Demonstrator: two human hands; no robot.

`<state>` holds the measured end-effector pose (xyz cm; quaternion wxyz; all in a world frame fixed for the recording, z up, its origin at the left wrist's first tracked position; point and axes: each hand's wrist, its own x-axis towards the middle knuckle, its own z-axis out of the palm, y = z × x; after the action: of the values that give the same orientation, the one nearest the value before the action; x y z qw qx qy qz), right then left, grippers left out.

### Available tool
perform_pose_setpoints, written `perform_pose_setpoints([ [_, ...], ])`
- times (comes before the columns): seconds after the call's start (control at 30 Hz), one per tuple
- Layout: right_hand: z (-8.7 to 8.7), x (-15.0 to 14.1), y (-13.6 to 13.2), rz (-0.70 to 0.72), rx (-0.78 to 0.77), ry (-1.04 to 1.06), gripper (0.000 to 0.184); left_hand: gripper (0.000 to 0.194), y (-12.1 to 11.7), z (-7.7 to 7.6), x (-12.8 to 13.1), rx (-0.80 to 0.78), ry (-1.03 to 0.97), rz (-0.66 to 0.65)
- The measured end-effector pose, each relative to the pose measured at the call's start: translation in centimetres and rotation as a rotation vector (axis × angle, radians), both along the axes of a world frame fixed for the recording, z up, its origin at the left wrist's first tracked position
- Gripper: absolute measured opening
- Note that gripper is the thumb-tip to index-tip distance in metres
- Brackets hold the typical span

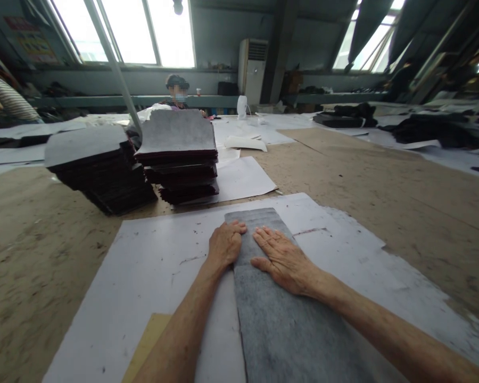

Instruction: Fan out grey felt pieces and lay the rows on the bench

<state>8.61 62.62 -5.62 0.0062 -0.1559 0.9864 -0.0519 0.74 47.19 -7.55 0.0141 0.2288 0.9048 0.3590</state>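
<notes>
Landmark: grey cloth strip [279,330], flat, running from the bottom edge up to mid-view. Left hand [226,243] on its left edge near the far end, fingers curled. Right hand [283,260] flat on top of it, palm down, fingers spread a bit. White paper sheet [159,276] under the strip; yellow piece [149,340] left of the strip, partly behind the left forearm. Two stacks of dark cut pieces, grey on top, beyond the strip to its left: left stack [99,170], right stack [179,154]. Masked person [177,93] farther off, behind the stacks.
</notes>
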Motion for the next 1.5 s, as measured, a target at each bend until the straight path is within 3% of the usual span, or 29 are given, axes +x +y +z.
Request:
perform_pose_setpoints([
  [0.27, 0.1, 1.4, -2.1, -0.038, -0.001, -0.038, 0.070, 0.024, 0.2, 0.4, 0.2, 0.037, -0.019, 0.034],
  [1.3, -0.5, 2.1, -2.3, -0.035, -0.147, 0.041, 0.070, 0.028, 0.3, -0.5, -0.4, 0.145, -0.056, 0.064],
  [1.4, 0.0, 1.6, -1.9, -0.037, -0.184, 0.083, 0.059, 0.028, 0.3, -0.4, -0.3, 0.152, -0.054, 0.057],
  [1.5, 0.7, 0.9, 0.0, -0.131, -0.232, 0.172, 0.041, 0.026, 0.3, -0.5, -0.3, 0.157, -0.052, 0.060],
])
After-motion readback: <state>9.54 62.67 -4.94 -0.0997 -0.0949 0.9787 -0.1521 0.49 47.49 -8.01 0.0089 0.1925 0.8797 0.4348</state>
